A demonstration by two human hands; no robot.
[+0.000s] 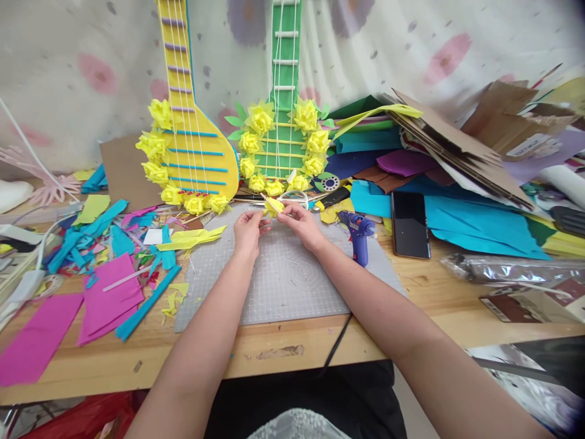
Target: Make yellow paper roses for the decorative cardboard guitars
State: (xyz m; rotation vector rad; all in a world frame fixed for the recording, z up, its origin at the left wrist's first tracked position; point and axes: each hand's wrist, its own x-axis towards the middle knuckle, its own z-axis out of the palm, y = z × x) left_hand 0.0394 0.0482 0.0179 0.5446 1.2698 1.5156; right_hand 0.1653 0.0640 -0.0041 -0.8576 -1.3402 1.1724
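Observation:
Both my hands meet over the far part of a grey cutting mat (283, 280). My left hand (247, 235) and my right hand (304, 225) pinch a small yellow paper flower (274, 206) between their fingertips. Just behind it stand two paper guitar models. The yellow guitar (196, 152) is on the left and the green guitar (286, 122) on the right. Both are edged with yellow paper flowers.
A blue glue gun (359, 231) stands right of the mat, with a black phone (410, 224) beyond it. Coloured paper sheets and cardboard (457, 146) pile up at the right. Pink and blue paper scraps (109, 292) litter the wooden table (274, 350) at the left.

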